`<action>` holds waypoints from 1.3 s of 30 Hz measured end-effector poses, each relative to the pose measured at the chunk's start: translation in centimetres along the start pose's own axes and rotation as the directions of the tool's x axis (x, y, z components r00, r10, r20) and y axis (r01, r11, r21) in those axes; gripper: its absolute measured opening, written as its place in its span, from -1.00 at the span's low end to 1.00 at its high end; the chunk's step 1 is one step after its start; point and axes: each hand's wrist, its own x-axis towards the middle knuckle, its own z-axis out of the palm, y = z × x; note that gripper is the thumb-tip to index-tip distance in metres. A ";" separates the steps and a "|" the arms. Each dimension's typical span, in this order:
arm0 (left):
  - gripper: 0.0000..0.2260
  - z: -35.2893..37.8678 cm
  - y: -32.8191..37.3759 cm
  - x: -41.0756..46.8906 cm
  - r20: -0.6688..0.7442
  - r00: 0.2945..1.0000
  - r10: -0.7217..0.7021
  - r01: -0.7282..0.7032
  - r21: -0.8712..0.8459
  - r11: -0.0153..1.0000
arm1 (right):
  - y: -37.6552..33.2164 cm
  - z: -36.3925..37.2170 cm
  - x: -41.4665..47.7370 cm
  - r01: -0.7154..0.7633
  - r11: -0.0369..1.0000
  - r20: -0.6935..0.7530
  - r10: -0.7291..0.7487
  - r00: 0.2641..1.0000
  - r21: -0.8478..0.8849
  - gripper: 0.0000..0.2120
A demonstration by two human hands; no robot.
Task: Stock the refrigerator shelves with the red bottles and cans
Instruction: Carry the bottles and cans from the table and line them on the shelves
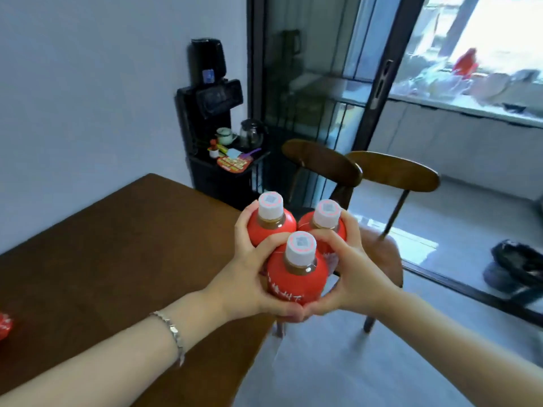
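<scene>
Three red bottles [294,282] clasped together between both hands.
The left hand [242,277] curls round the far-left bottle [277,229] and the near bottle [305,284]; the right hand [354,274] wraps the near one and the far-right bottle [325,214]. All stand upright, white caps up, brown drink showing at the necks. A table [102,230] lies under the left forearm.

Three red bottles [296,277] in your hold: glossy red plastic film, matt white plastic caps [301,248]. Desk [117,245]: smooth brown wood, matt. Your bracelet [173,333]: shiny metal links. Chair backs [393,171]: dark wood, soft sheen.
</scene>
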 end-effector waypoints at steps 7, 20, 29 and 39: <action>-0.17 15.6 8.0 12.2 0.160 0.963 0.216 -0.198 -0.117 0.973 | 6.2 -16.0 -11.7 -0.184 0.977 -0.222 0.156 0.962 -0.108 -0.18; -0.19 46.2 21.3 33.7 0.445 0.631 0.636 -0.443 -0.466 0.766 | 17.5 -39.3 -31.7 -0.637 0.756 -0.658 0.405 0.635 -0.150 -0.21; -0.20 65.5 34.4 42.9 0.528 0.259 0.809 -0.433 -0.686 0.586 | 20.0 -51.8 -44.4 -0.854 0.518 -0.860 0.417 0.295 -0.042 -0.18; -0.21 87.2 51.3 42.2 0.364 0.091 0.927 -0.359 -0.856 0.372 | 19.5 -65.1 -63.3 -0.934 0.351 -0.932 0.355 0.070 0.063 -0.17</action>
